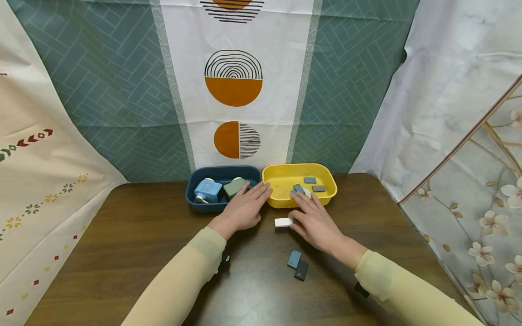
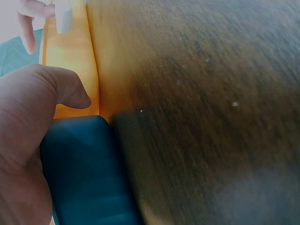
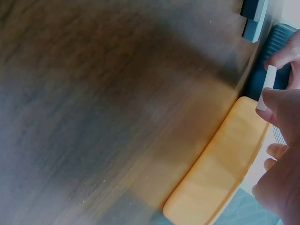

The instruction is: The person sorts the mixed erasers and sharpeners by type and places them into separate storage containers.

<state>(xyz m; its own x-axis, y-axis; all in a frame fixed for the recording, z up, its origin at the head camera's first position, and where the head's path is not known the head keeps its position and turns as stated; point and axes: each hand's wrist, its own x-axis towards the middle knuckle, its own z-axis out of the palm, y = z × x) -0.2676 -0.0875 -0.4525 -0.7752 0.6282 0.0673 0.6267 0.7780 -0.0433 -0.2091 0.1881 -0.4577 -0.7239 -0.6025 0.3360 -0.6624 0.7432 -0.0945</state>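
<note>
My right hand (image 1: 316, 226) pinches a small white block (image 1: 282, 222) between thumb and finger, just in front of the yellow bin (image 1: 281, 202). Its other fingers reach over that bin's near rim. In the right wrist view the white block (image 3: 267, 86) also shows at the fingertips. My left hand (image 1: 242, 208) is by the right end of the dark blue bin (image 1: 204, 208), fingers extended toward the yellow bin and holding nothing. Inside the yellow bin lie several grey-blue blocks (image 1: 310, 180), plus a white piece partly hidden by my right fingers.
Closer to me, a blue-grey block (image 1: 294, 258) and a dark block (image 1: 302, 270) lie touching on the brown table (image 1: 134, 244). The dark blue bin holds a light blue bottle (image 1: 209, 190) and a green bottle (image 1: 234, 186). A patterned curtain (image 1: 122, 90) hangs behind the bins.
</note>
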